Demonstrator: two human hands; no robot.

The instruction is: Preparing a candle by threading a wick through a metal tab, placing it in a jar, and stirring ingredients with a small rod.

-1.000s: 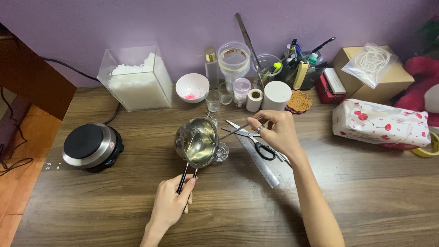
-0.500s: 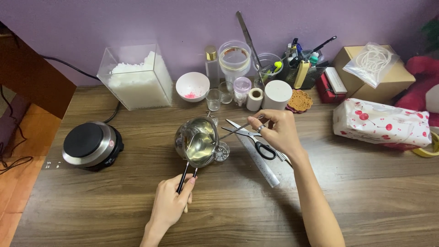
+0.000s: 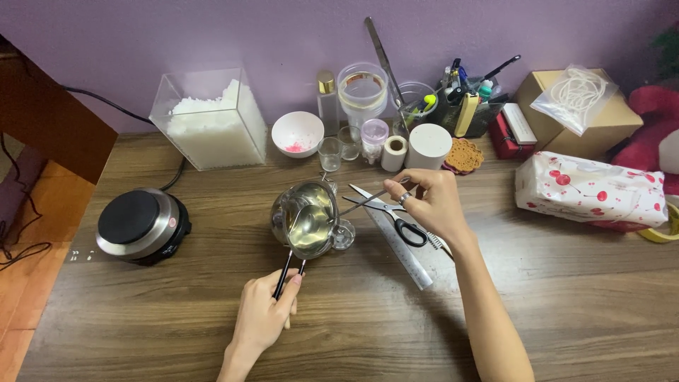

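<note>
The small glass [image 3: 344, 235] sits mostly hidden behind the metal pitcher [image 3: 305, 219]; the yellow tape roll [image 3: 663, 226] is cut by the right edge.

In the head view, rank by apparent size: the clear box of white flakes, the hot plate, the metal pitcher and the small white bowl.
1. Clear box of white flakes
2. Hot plate
3. Metal pitcher, held by its handle in the left hand
4. Small white bowl

The bowl sits farther back, so its rank is less sure.

Bare bench [image 3: 368, 332] lies open from 4 to 8 o'clock of the metal pitcher [image 3: 305, 219]. Scissors [image 3: 392, 216] and a ruler [image 3: 399, 244] block 3 o'clock, the hotplate [image 3: 141, 225] stands at 9, and jars and cups [image 3: 361, 141] crowd 12 o'clock.
</note>
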